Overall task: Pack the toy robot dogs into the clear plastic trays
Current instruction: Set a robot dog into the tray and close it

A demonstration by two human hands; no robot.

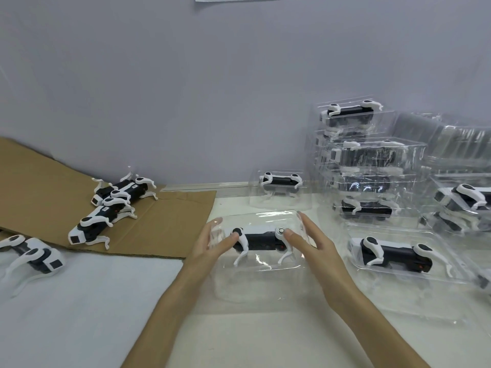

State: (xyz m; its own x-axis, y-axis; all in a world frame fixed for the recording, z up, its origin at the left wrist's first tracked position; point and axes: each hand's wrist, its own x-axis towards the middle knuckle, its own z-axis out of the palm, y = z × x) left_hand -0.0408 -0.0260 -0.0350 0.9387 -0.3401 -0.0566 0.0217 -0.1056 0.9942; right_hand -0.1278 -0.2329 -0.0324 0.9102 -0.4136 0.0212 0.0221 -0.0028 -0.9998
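Left side: a brown cardboard sheet point(172, 221) lies flat on the white table point(79, 301), with loose toy dogs point(93, 229) heaped on it and one more loose dog point(34, 256) off its near edge
Right side: a packed tray point(390, 254) sits just beside the right hand; behind it a stack of filled trays point(366, 166) rises against the wall, and a second pile point(465, 200) runs out of frame
Behind: a single filled tray point(281, 181) stands between the hands and the wall, apart from them
Toy robot dog point(261, 239): lies on its side inside the clear tray point(265, 266) at the middle of the table
Axis: black body runs left to right, parallel to the wall; white legs point toward the person; head end cannot be told, as the hands cover both ends
Left hand point(212, 243): fingers loose and lightly bent at the tray's left end, thumb resting on the dog's black joint
Right hand point(313, 243): fingers straight and spread past the tray's right end, thumb touching the white joint
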